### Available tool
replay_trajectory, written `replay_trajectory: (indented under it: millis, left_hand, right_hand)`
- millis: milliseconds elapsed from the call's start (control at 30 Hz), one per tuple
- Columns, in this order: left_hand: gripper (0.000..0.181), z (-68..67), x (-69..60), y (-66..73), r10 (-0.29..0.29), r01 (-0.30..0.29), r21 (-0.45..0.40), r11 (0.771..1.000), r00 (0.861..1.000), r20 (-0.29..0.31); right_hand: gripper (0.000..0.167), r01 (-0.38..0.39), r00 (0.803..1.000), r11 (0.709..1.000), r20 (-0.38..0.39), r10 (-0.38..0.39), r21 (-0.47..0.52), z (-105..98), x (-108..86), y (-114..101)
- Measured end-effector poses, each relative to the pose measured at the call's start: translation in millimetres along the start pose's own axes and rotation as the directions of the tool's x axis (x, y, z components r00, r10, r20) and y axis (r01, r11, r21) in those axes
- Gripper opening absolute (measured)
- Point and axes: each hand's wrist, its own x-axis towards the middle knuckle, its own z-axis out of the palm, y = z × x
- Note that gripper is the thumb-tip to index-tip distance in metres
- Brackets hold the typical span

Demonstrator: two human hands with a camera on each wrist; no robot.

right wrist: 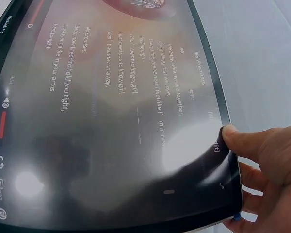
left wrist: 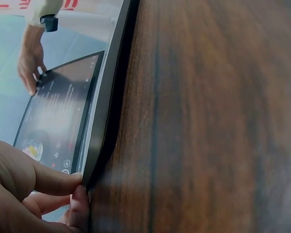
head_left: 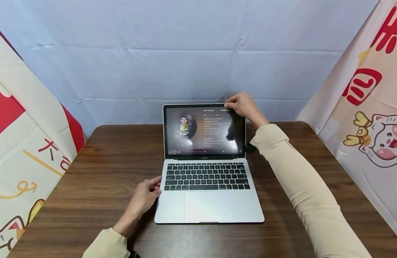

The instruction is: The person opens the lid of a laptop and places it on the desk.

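Note:
An open silver laptop lies on the wooden table, its screen raised and lit with a music player and lyrics. My right hand pinches the lid's top edge near the right corner. In the right wrist view the thumb of that hand rests on the front bezel, and the other fingers are behind the lid. On the opposite side, my left hand holds the left edge of the keyboard base. The left wrist view shows thumb and finger of this hand pinching that edge.
The brown table surrounds the laptop. A pale blue cloth hangs behind it. Printed cloths with cartoon cats and red characters hang on the left and right.

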Motion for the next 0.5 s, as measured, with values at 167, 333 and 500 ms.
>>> replay_trajectory:
  millis: [167, 333, 500]
  left_hand:
    - [0.046, 1.5, 0.2, -0.9, -0.003, 0.003, 0.007, 1.0, 1.0, -0.004]
    - [0.046, 0.3, 0.3, -0.2, 0.016, -0.016, 0.001, 1.0, 1.0, -0.008]
    - [0.046, -0.9, 0.5, 0.2, 0.018, -0.018, 0.004, 1.0, 1.0, -0.013]
  right_hand:
    - [0.027, 0.003, 1.0, 1.0, -0.003, -0.003, -0.009, -1.0, 0.0, -0.1]
    - [0.029, -0.012, 1.0, 1.0, 0.02, 0.012, 0.002, -2.7, 0.8, -0.4]
    - [0.029, -0.012, 0.999, 1.0, 0.032, 0.011, 0.021, -3.6, 1.8, -0.3]
